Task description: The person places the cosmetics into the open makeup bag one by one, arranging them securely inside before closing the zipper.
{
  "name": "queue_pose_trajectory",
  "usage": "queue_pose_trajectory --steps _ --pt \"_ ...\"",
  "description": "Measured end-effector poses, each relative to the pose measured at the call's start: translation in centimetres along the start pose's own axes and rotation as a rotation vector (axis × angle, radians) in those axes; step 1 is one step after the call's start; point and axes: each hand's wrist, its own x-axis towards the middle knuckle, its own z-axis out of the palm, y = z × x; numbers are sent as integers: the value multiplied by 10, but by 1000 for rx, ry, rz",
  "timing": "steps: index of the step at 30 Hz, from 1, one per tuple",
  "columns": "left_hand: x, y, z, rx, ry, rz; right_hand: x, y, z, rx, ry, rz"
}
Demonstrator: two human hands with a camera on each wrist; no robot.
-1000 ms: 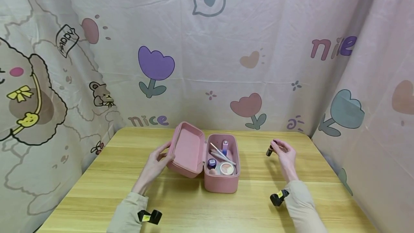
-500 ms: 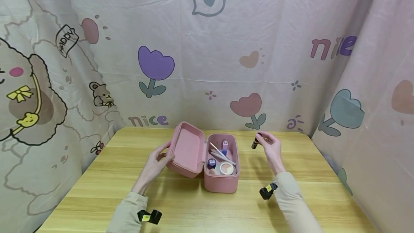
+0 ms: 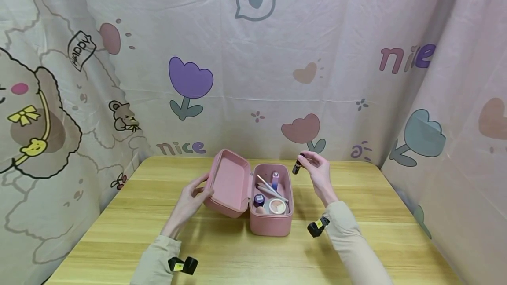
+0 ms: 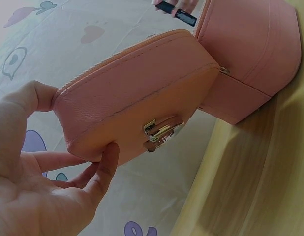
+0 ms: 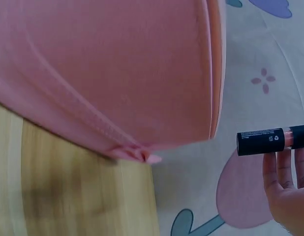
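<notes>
A pink zippered makeup case [image 3: 271, 225] stands on the table, its lid [image 3: 231, 184] swung out to the left. My left hand [image 3: 189, 206] grips the lid's outer edge, thumb on one side and fingers on the other. Just beyond the case's back right corner, my right hand [image 3: 320, 175] pinches a black lipstick tube [image 5: 260, 142] with a pink band, held tilted in the air. Inside the case lie a round palette compact [image 3: 277, 206], a dark purple jar [image 3: 259, 200], a purple-blue tube [image 3: 275, 180], slim light-coloured sticks like brushes [image 3: 273, 191] and a small beige sponge-like piece [image 3: 260, 210].
The wooden table [image 3: 119, 232] extends to both sides of the case. A patterned curtain [image 3: 253, 65] hangs behind it and at the sides. In the left wrist view a metal clasp [image 4: 163, 130] shows on the outside of the lid.
My right hand has carried the lipstick tube leftward and away from me, close to the case's back right corner. My left hand and the lid have stayed in place.
</notes>
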Motion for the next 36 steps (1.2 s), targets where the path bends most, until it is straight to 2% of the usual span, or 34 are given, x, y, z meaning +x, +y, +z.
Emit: queue_pose_trajectory --steps 8,16,23,32,36 --pt "0 0 0 1 3 -3 2 5 13 -153 -28 -4" --pt "-1 1 0 -6 2 -20 2 11 20 -176 -78 -6" --pt "0 2 0 -8 0 -23 1 13 25 -203 -123 -41" --pt "0 1 0 -8 4 -26 1 24 20 -365 -181 -28" --pt "-1 2 0 2 13 -30 1 29 15 -453 -225 -68"
